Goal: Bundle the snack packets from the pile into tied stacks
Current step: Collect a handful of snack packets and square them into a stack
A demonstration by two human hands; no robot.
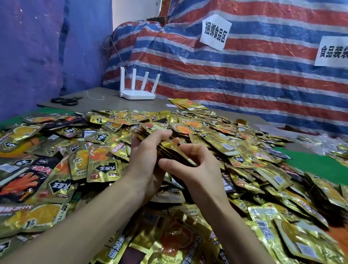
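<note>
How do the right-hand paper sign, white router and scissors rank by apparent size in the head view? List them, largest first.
1. Right-hand paper sign.
2. White router, antennas included; close to the sign.
3. Scissors, clearly smallest.
The sign hangs farther back, so true sizes stay unsure.

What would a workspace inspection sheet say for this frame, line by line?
Surface: table, bare grey board at the far end, green and orange cover nearer, mostly buried.
Job's things: pile of gold snack packets spread across it; a stack of packets held between both hands, no tie seen on it.
Clutter: scissors and white router at the far left.
Hands: left hand grips the stack; right hand pinches its near end.
Cables: loose white thread on the grey board; router lead not clear.
Surroundings: striped tarpaulin with two paper signs; blue sheet on the left.
</note>
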